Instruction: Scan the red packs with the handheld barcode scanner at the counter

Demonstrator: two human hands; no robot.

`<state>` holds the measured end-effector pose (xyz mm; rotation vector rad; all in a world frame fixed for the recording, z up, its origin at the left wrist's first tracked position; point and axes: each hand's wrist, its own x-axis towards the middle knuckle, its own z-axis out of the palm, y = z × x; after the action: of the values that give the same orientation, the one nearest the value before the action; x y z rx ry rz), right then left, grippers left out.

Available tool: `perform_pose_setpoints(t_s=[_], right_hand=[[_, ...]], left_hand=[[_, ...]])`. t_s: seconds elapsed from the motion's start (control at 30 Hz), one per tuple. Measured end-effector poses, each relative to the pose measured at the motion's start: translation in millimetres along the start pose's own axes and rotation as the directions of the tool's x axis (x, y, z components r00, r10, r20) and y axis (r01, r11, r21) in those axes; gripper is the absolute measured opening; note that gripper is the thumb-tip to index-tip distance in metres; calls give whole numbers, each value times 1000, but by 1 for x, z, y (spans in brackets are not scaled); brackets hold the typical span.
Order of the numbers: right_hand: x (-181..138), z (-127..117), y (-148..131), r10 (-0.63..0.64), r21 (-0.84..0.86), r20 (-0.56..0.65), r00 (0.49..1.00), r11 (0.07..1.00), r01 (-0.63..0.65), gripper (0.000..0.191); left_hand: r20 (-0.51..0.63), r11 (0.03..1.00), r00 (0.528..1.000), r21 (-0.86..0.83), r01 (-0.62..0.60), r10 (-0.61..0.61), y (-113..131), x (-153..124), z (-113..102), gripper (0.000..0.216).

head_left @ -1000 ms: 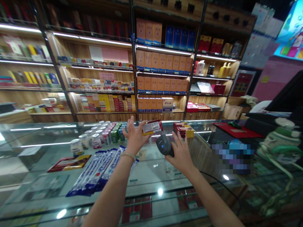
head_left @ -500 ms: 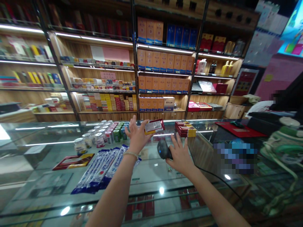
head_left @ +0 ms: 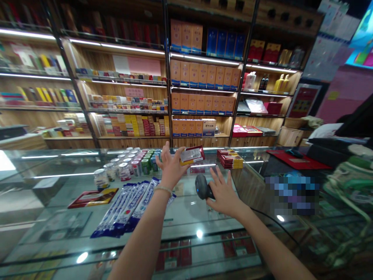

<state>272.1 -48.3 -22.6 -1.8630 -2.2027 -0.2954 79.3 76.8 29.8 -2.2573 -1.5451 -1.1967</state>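
My left hand [head_left: 171, 167] is raised over the glass counter [head_left: 186, 217] and pinches a small red and yellow pack [head_left: 192, 154] with a white label facing me. My right hand [head_left: 223, 192] grips the handle of a dark barcode scanner [head_left: 201, 186] with a blue light, its head turned up towards the pack. A black cable [head_left: 271, 223] runs from the scanner to the right across the counter. The pack hangs just above and left of the scanner, a little apart from it.
Blue sachet strips [head_left: 128, 206], a red flat packet [head_left: 93, 197] and small jars and cans [head_left: 125, 165] lie on the counter at the left. A stack of red packs [head_left: 231, 158] sits behind the scanner. Shelves of boxed goods [head_left: 201, 77] fill the back wall.
The scanner and my right hand have dropped a little lower and tilted. My left hand keeps the pack raised, almost in the same place. The view has drifted slightly.
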Motion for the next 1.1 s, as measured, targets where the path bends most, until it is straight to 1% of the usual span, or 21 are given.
perform_pose_setpoints(t_s=[0.1, 0.2, 0.27, 0.3, 0.37, 0.4, 0.43, 0.5, 0.57, 0.63, 0.7, 0.83, 0.97, 1.1], right_hand=[[-4, -2, 0, -34, 19, 33, 999, 999, 33, 53], [-4, -7, 7, -54, 53, 39, 998, 997, 52, 62], [4, -12, 18, -17, 76, -16, 1000, 997, 19, 65], [10, -16, 24, 25, 86, -77, 997, 996, -18, 64], [29, -23, 37, 125, 94, -234, 964, 990, -105, 57], [40, -26, 43, 163, 103, -297, 941, 985, -138, 55], [51, -28, 47, 178, 107, -338, 924, 983, -150, 57], [72, -30, 52, 152, 90, -369, 917, 988, -128, 69], [89, -28, 52, 95, 69, -358, 929, 995, -76, 82], [99, -22, 49, 61, 74, -337, 940, 997, -39, 87], [103, -15, 48, 66, 110, -327, 943, 993, -31, 85], [98, -6, 51, 102, 188, -351, 931, 982, -37, 72], [89, -7, 55, 66, 164, -424, 903, 986, 5, 65], [84, -13, 49, 45, 115, -497, 867, 993, 15, 64]], left_hand=[[8, 1000, 1000, 2, 1, -1, 1, 0, -2, 69], [0, 1000, 1000, 3, -3, 3, 2, 0, -3, 66], [-1, 1000, 1000, -3, -4, 4, 3, -1, -4, 66], [1, 1000, 1000, -6, -2, 2, 4, -1, -4, 66], [6, 1000, 1000, -11, 1, -1, 5, 0, -5, 66], [9, 1000, 1000, -11, -1, 1, 5, 0, -6, 66], [11, 1000, 1000, -10, -4, 4, 5, 0, -6, 65], [13, 1000, 1000, -5, -13, 13, 5, 0, -6, 64], [10, 1000, 1000, 5, -26, 26, 5, 0, -6, 64], [10, 999, 999, 16, -38, 38, 4, -1, -5, 64], [20, 999, 999, 23, -48, 47, 4, -1, -4, 64], [46, 997, 996, 37, -72, 71, 5, -3, -2, 65], [61, 995, 995, 56, -79, 76, 8, -3, 0, 68], [88, 995, 994, 80, -67, 60, 8, -1, 1, 87]])
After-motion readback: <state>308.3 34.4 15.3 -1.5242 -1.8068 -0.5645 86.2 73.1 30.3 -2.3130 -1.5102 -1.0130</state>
